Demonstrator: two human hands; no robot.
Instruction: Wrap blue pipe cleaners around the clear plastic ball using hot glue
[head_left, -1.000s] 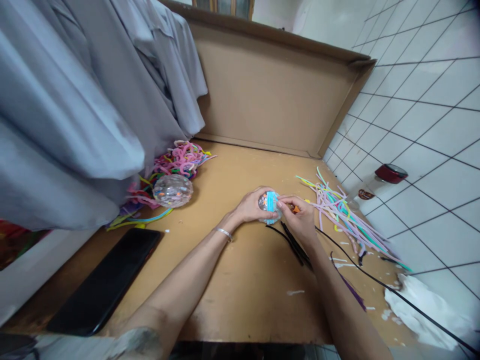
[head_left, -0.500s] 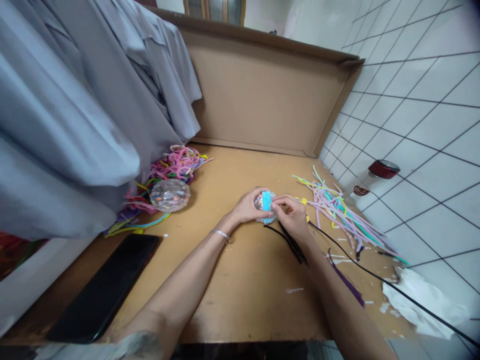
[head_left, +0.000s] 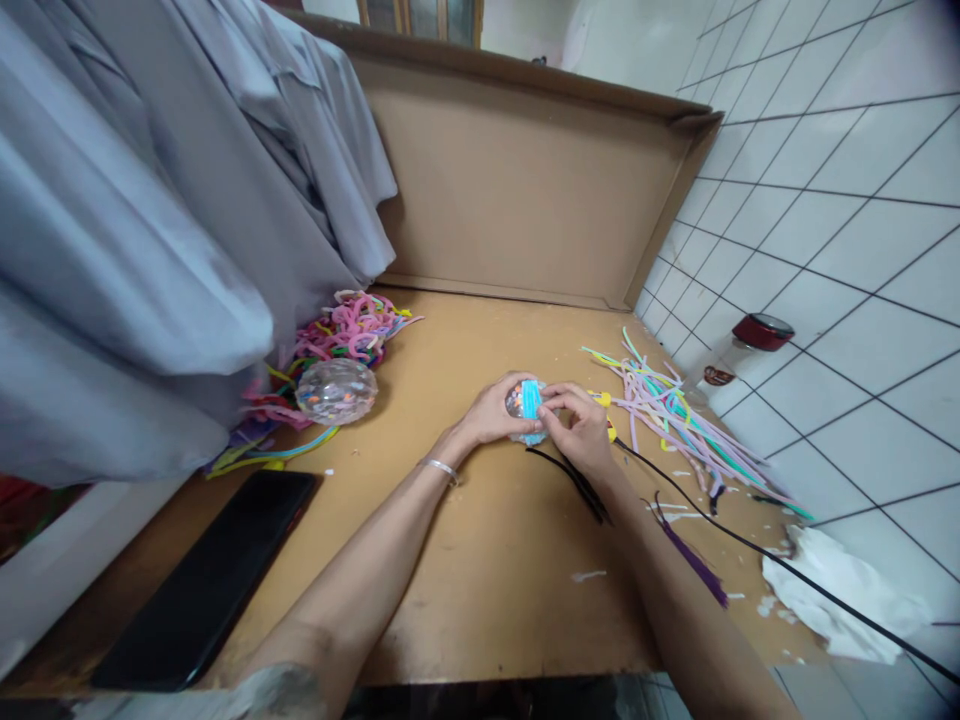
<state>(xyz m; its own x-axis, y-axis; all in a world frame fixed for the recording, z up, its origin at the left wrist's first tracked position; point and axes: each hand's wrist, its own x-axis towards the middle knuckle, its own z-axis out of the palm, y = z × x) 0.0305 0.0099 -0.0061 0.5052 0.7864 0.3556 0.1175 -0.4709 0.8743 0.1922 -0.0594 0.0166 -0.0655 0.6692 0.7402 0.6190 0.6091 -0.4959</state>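
Note:
My left hand is wrapped around the left side of a small clear ball-shaped container with orange bits showing through its wall. Side-by-side bright blue pipe cleaners cover a band down its front. At the right edge of that band, my right hand has thumb and forefinger pinched on the blue pipe cleaner. Just behind the right hand is a yellow tool on a black cord, mostly hidden. Black pipe cleaners lie on the table below the container.
Left, a second clear round container sits by a heap of pink pipe cleaners; a black phone lies nearer. Right are loose lilac pipe cleaners, a red-lidded jar, the cord and white tissue. Cardboard stands behind.
The view has shifted slightly. Both hands keep their grip on the container and the blue band, with almost no movement; the right fingertips stay pressed at the band's right edge.

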